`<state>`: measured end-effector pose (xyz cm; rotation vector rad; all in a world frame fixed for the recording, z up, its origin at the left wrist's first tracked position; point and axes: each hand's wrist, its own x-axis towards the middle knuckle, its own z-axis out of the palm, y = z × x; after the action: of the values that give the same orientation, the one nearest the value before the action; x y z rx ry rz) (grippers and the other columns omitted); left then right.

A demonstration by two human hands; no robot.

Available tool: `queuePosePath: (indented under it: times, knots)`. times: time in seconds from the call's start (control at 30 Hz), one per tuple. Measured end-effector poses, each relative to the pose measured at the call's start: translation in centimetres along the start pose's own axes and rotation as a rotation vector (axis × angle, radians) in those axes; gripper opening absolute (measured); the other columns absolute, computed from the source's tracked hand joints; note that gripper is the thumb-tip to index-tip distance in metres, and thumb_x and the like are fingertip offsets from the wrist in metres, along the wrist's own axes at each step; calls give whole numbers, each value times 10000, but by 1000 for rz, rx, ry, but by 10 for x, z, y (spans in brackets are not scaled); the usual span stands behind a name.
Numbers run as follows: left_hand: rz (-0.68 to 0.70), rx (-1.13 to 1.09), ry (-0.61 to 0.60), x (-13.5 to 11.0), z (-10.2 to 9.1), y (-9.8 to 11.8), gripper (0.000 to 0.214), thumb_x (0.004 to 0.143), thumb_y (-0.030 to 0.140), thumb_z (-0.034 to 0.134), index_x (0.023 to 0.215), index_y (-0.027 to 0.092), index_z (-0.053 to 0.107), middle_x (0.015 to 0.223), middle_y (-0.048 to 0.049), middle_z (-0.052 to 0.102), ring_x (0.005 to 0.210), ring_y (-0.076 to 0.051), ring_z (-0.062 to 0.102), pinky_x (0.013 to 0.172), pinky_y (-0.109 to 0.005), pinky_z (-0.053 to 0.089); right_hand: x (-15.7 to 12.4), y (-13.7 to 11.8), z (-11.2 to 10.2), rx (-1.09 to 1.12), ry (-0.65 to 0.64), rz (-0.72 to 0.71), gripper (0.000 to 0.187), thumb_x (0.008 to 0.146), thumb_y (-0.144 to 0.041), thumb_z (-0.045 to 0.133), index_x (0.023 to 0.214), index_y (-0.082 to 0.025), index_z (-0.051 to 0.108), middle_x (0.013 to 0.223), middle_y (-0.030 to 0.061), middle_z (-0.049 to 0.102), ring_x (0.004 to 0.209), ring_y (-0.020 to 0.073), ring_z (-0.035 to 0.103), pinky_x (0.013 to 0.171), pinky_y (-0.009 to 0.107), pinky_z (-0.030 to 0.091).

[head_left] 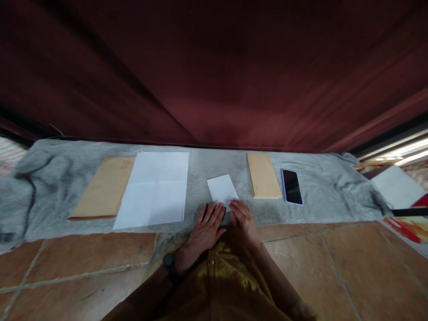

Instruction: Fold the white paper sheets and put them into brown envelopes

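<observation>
While a dark red curtain [214, 67] fills the whole upper half of the view, a tiled floor [317, 267] of brown squares takes up the lower part. Between them a grey cloth [50, 187] lies spread along the foot of the curtain, rumpled at both ends. On its left part a large white sheet [154, 189] with fold creases lies flat, its left edge overlapping a big brown envelope [105, 187]. Right of centre lies a smaller brown envelope [263, 175], well apart from the first.

Between the sheet and that smaller envelope sits a small folded white paper [222, 188], tilted a little. The 2 hands meet at its near edge: the left hand [209, 227] and the right hand [243, 220] both lie palm down, fingers stretched out flat and gripping nothing, fingertips touching the paper's near edge.

Just right of the smaller envelope lies a dark phone [292, 186], screen up. A black watch [169, 261] circles the left wrist.
</observation>
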<state>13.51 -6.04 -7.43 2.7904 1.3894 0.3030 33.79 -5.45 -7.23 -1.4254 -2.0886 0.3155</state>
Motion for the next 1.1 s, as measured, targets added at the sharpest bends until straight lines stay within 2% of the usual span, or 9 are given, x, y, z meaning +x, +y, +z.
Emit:
queuePosePath:
  times: [0.07, 0.17, 0.4, 0.73, 0.93, 1.1]
  knots:
    - [9, 7, 3, 2, 0, 1, 638, 1007, 508, 430, 1531, 145, 392, 1621, -98, 356, 1529, -270, 253, 1261, -503, 164, -7, -5, 1, -63, -80, -71, 398, 1034, -229, 407, 1408, -208, 541, 1407, 93, 610, 1360, 235, 516, 1188, 509, 374]
    - [16, 24, -5, 4, -1, 2, 632, 1014, 495, 419, 1533, 137, 383, 1627, -101, 343, 1534, -253, 239, 1264, -490, 167, -13, -6, -1, -144, -119, -99, 446, 1042, -255, 422, 1482, -195, 466, 1473, 92, 561, 1409, 237, 469, 1229, 517, 299]
    - [37, 61, -27, -2, -2, -1, 679, 1005, 528, 418, 1542, 118, 361, 1631, -134, 323, 1535, -268, 236, 1256, -513, 196, -16, 15, -9, -185, -104, -122, 482, 1049, -256, 422, 1529, -208, 408, 1500, 76, 534, 1407, 222, 476, 1220, 483, 325]
    - [57, 91, -9, -11, 0, -5, 716, 981, 580, 437, 1518, 108, 406, 1609, -158, 363, 1524, -286, 265, 1258, -512, 183, -21, 32, -19, -194, -106, -101, 459, 1045, -253, 417, 1500, -205, 446, 1488, 72, 548, 1401, 219, 481, 1217, 489, 324]
    - [54, 121, 0, -11, 1, -1, 758, 946, 599, 498, 1477, 61, 456, 1593, -195, 373, 1523, -320, 257, 1261, -520, 170, -19, 17, -17, -202, -77, -73, 485, 1041, -266, 427, 1521, -194, 411, 1504, 89, 529, 1430, 246, 441, 1212, 530, 319]
    - [47, 126, -14, -11, 2, 1, 762, 938, 596, 513, 1467, 49, 468, 1587, -205, 378, 1520, -331, 261, 1262, -519, 172, -17, -4, -11, -153, -156, -127, 496, 1041, -270, 424, 1525, -163, 402, 1527, 106, 498, 1449, 252, 412, 1218, 525, 316]
